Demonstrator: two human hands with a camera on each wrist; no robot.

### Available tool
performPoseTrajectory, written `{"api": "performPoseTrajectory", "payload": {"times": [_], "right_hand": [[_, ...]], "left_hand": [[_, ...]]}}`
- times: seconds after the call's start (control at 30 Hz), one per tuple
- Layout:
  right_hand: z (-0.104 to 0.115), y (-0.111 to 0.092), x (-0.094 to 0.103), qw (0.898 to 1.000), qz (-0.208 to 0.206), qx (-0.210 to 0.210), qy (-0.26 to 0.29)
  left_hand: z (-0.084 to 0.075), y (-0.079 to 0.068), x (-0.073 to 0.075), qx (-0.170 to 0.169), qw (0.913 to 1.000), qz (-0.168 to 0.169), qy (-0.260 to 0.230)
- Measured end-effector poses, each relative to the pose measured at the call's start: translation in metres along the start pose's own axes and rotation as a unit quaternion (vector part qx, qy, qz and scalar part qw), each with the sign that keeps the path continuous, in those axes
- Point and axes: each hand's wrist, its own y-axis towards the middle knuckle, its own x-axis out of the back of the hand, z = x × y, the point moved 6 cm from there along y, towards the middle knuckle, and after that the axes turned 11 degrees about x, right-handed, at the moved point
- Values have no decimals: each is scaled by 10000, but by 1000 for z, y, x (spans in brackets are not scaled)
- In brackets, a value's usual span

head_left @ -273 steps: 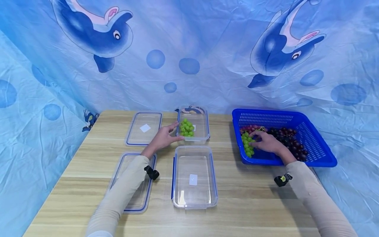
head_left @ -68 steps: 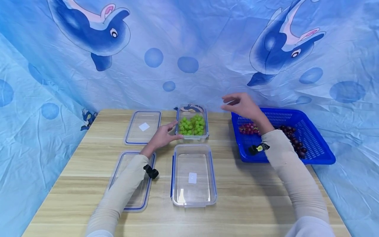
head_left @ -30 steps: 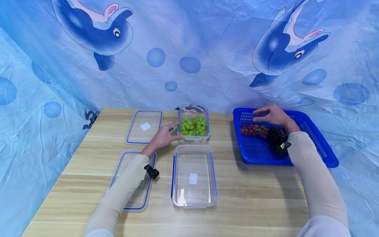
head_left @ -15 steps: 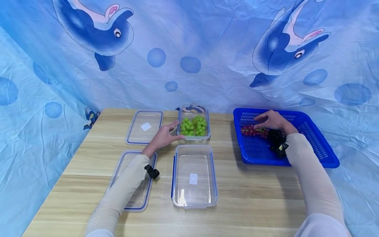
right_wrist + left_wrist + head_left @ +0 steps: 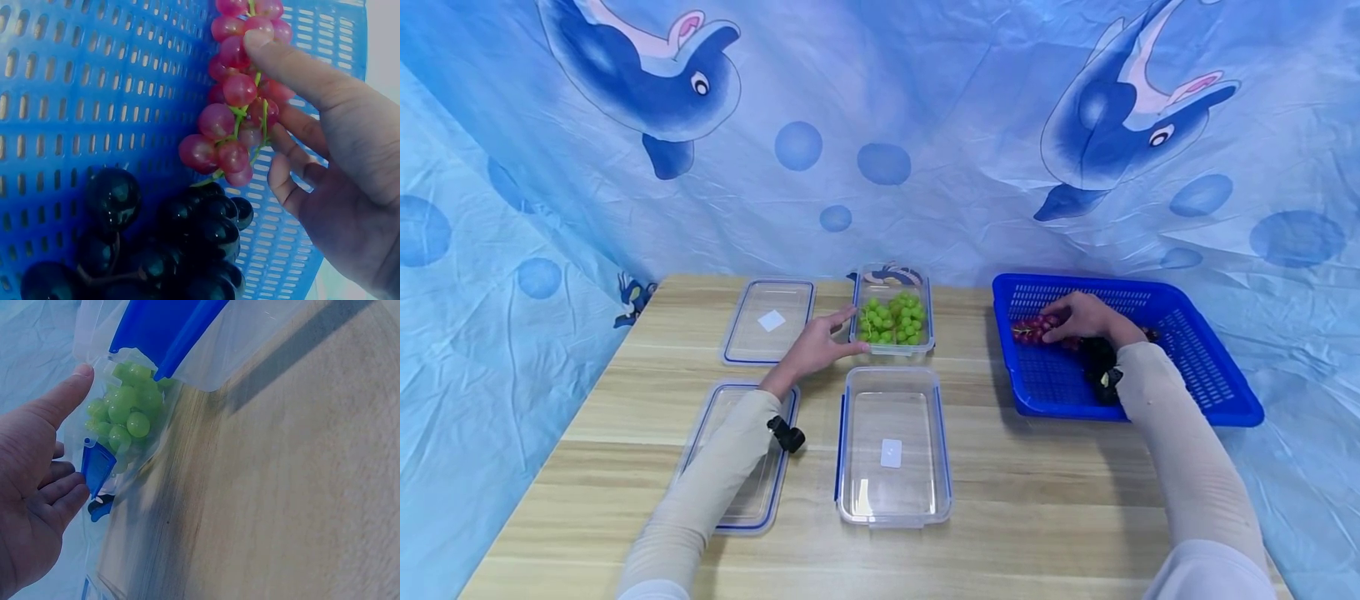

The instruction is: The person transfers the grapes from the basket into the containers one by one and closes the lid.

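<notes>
My right hand (image 5: 1078,318) is inside the blue basket, at a bunch of red grapes (image 5: 1028,328). The right wrist view shows the thumb pressed on the red grapes (image 5: 232,119) and the fingers curled behind them. Below them in that view lie black grapes (image 5: 206,219). My left hand (image 5: 814,343) is at the left side of the far clear container (image 5: 917,348), thumb and fingers spread, holding nothing. Inside that container sit green grapes (image 5: 891,319). In the left wrist view the fingers are close to a blue latch (image 5: 97,465).
The blue basket (image 5: 1022,392) stands at the right of the wooden table (image 5: 1000,517). A second clear container (image 5: 893,492) is in front of the far one. Two clear lids with blue seals, the far lid (image 5: 767,342) and near lid (image 5: 752,500), lie on the left.
A second bunch of green grapes has gone from the basket into the far container. My right hand has then come down onto the red grapes and taken hold. The left hand stays put.
</notes>
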Motion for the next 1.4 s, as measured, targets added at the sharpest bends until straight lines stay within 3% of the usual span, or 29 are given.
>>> {"api": "performPoseTrajectory", "payload": {"times": [0.3, 0.73, 1.4], "right_hand": [[2, 2, 0, 9999, -87, -5, -124], [6, -1, 4, 9990, -208, 355, -151], [1, -17, 14, 9981, -565, 250, -2]], "left_hand": [[1, 3, 2, 5, 10000, -7, 25], [0, 2, 2, -34, 10000, 19, 26], [2, 2, 2, 26, 10000, 9, 47]]}}
